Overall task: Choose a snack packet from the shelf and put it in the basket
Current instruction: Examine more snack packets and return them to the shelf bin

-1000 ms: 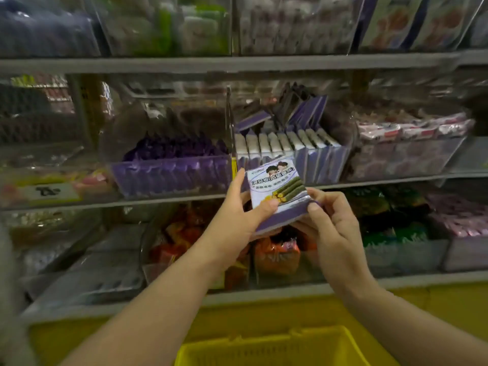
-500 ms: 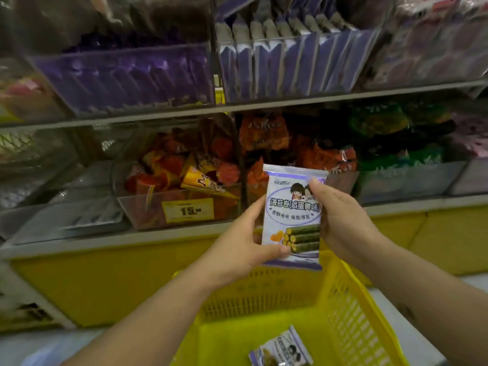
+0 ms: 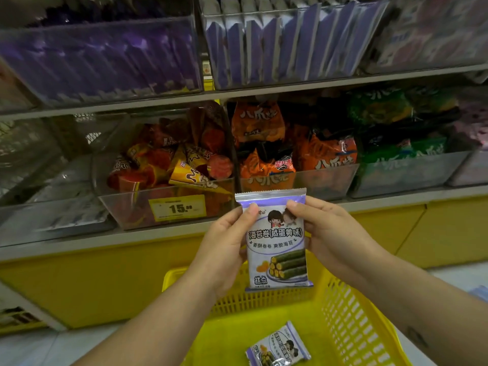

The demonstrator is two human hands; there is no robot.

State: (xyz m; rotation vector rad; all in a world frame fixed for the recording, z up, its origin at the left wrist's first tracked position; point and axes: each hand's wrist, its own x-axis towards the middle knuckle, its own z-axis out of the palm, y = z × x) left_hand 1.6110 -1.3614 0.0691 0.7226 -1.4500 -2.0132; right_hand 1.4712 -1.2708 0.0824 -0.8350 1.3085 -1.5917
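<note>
A white and purple snack packet [image 3: 276, 241] with seaweed rolls printed on it stands upright in front of me, above the far rim of the yellow basket [image 3: 348, 310]. My left hand [image 3: 224, 249] grips its left edge, thumb on the front. My right hand [image 3: 327, 233] grips its right edge the same way. Another packet of the same kind [image 3: 278, 346] lies flat on the basket floor.
Clear bins line the shelves behind: purple packets [image 3: 280, 46] on the upper shelf, red and orange cone snacks [image 3: 171, 165], orange bags [image 3: 290, 154] and green bags [image 3: 396, 133] below. A yellow price tag [image 3: 177, 207] reads 15. The shelf base is yellow.
Both hands brought the packet down from the upper shelf bin to just above the basket. It turned from tilted to upright. My view dropped, showing the basket and the packet inside.
</note>
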